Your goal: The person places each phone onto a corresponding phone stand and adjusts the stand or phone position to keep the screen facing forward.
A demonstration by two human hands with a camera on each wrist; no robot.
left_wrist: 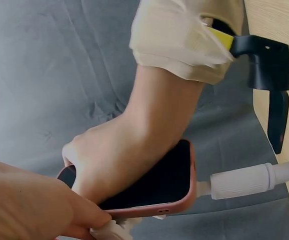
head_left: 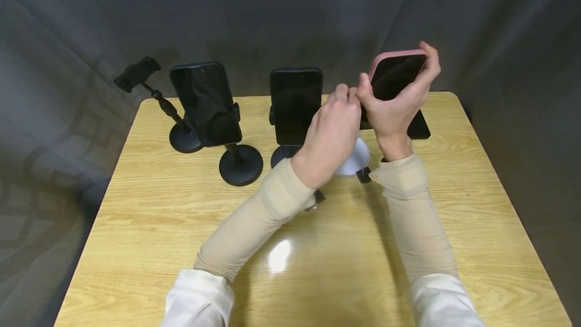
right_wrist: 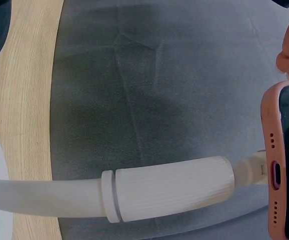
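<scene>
My right hand (head_left: 399,102) grips a smartphone in a pink case (head_left: 395,77), its dark screen facing me and thumb and fingers at opposite edges. In the left wrist view the right hand (left_wrist: 119,150) lies across the phone's screen. Behind the phone (right_wrist: 275,165) is the head of a white phone stand (right_wrist: 174,187), with its ribbed pole running to it. My left hand (head_left: 331,130), fingers curled, meets the right thumb beside the phone. The left wrist view has the left hand (left_wrist: 29,200) pinching a white clamp part (left_wrist: 112,230) at the phone's edge.
Left on the wooden table (head_left: 340,266) are an unloaded black phone stand (head_left: 168,107) and a black stand bearing a phone (head_left: 209,105). Another phone (head_left: 296,107) stands upright in the middle. A black flat item (head_left: 418,126) lies behind the right wrist. Grey curtain surrounds the table.
</scene>
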